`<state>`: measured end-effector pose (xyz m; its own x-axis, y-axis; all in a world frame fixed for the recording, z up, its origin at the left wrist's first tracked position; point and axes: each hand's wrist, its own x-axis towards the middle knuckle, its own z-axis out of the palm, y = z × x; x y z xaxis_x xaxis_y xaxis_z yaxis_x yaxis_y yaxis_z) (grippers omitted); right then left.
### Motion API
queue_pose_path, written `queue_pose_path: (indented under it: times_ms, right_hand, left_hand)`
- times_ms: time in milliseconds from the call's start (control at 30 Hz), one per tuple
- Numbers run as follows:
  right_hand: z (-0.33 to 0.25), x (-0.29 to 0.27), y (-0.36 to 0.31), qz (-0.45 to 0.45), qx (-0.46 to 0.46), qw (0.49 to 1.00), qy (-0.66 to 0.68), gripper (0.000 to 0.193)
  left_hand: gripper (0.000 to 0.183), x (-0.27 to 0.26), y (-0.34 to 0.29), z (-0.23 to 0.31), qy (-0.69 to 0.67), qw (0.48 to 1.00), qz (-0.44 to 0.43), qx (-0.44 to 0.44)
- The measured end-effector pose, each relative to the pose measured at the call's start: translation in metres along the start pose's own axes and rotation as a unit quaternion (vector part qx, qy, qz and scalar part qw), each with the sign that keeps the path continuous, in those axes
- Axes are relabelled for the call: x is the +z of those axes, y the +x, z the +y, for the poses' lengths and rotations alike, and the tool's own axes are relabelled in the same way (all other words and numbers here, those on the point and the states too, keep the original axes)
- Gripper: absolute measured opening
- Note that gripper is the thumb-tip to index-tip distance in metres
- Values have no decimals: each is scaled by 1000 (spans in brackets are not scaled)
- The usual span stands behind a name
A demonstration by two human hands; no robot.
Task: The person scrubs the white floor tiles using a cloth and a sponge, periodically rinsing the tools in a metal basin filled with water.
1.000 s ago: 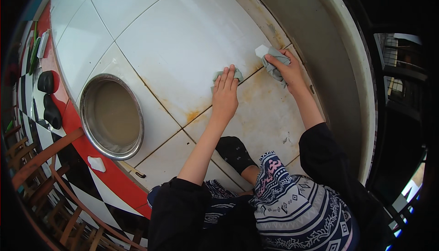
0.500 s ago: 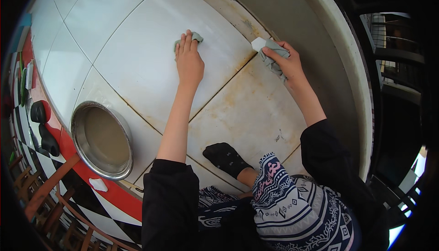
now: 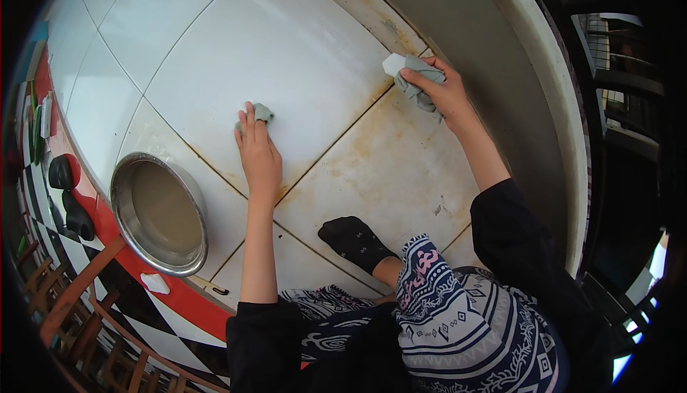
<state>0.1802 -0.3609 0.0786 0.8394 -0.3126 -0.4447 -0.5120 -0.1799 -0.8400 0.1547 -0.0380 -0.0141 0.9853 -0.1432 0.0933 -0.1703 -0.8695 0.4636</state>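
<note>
My left hand (image 3: 259, 155) presses a small grey-green cloth (image 3: 263, 112) against a large white floor tile (image 3: 272, 35), its fingers close together over the cloth. Toward the right, my right hand (image 3: 447, 92) grips another grey-green cloth (image 3: 417, 94), thumb on top. A flat white piece with angled edges (image 3: 392, 64) sticks out of that cloth beside the tile joint; its kind does not show. Rusty-brown stains mark the tile (image 3: 379, 153) nearer me. On my left stands a round metal basin (image 3: 201, 230) holding murky brownish water.
A grey wall (image 3: 494, 71) curves along the right side. My foot in a black sock (image 3: 354, 241) rests on the tiles. A white lump (image 3: 154, 283) lies on the red edge at left, with black footwear (image 3: 77, 215) farther up. Brown wooden furniture (image 3: 86, 285) stands beyond.
My left hand has slid with its cloth toward me and to the left across the tile. My right hand, still holding its cloth and white piece, has shifted only slightly.
</note>
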Motion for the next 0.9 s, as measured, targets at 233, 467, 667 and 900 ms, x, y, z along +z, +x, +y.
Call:
queue_pose_path:
  times_ms: [233, 467, 667, 900]
  right_hand:
    - [5, -15, 6, 28, 28, 999, 34, 40]
    - [12, -32, 6, 45, 15, 998, 41, 36]
    - [15, -22, 8, 37, 10, 999, 30, 37]
    - [10, -31, 4, 39, 16, 999, 29, 38]
  left_hand:
    - [28, 32, 135, -1, 32, 996, 66, 53]
    - [30, 91, 119, 120, -34, 983, -6, 180]
    - [26, 80, 51, 134, -82, 962, -74, 250]
    - [28, 36, 99, 33, 18, 994, 5, 108]
